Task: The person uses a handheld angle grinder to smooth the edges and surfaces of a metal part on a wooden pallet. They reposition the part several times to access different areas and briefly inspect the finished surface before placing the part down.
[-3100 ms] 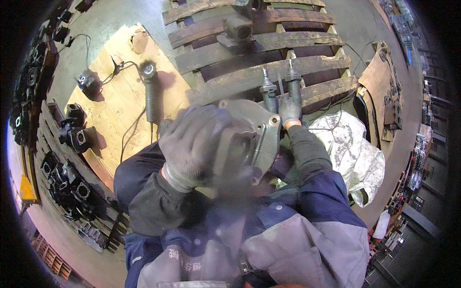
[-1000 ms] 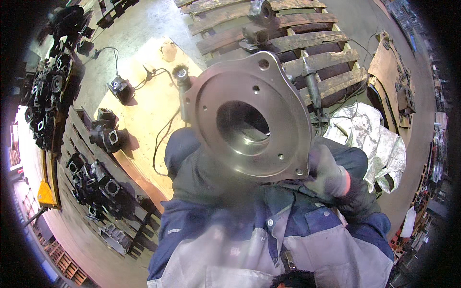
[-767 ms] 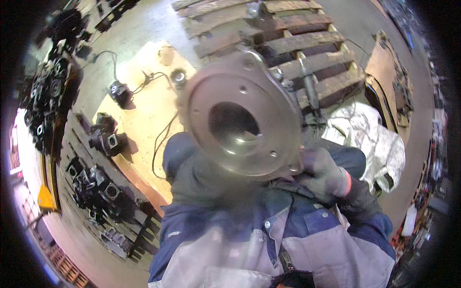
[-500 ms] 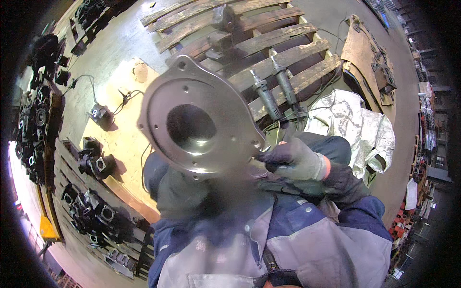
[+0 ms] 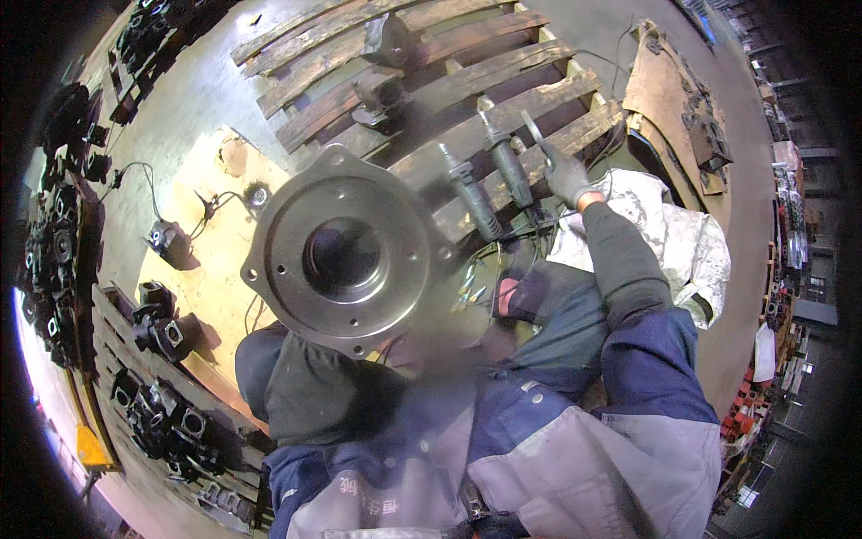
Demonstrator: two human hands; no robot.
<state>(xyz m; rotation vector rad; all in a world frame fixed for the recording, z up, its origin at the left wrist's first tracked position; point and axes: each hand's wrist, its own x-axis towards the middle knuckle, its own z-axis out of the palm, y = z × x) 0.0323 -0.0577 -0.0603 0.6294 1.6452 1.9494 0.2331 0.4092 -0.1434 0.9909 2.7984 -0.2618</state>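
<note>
A large round metal casting (image 5: 400,278) with a flanged rim, bolt holes and a deep central bore is tilted up before me, over my lap. My left sleeve (image 5: 328,386) runs in behind its lower edge, and the casting hides my left hand and its fingers. To the right, my gloved right hand (image 5: 567,178) is stretched forward, closed around a slim, flat grey tool (image 5: 533,128) that points away from me; its exact kind is unclear. Beside that hand, two die grinders (image 5: 471,193) (image 5: 509,168) lie on the wooden pallet (image 5: 458,115).
Two dark castings (image 5: 389,40) (image 5: 377,97) stand farther back on the pallet. A stained white cloth (image 5: 673,229) lies at right, near a cardboard-covered stack (image 5: 669,94). Leftward is a pale board (image 5: 171,256) with castings around it. Cables trail by the grinders.
My right hand has moved from the casting's lower right edge forward to beside the die grinders. The casting has turned and shifted slightly left and down in view.
</note>
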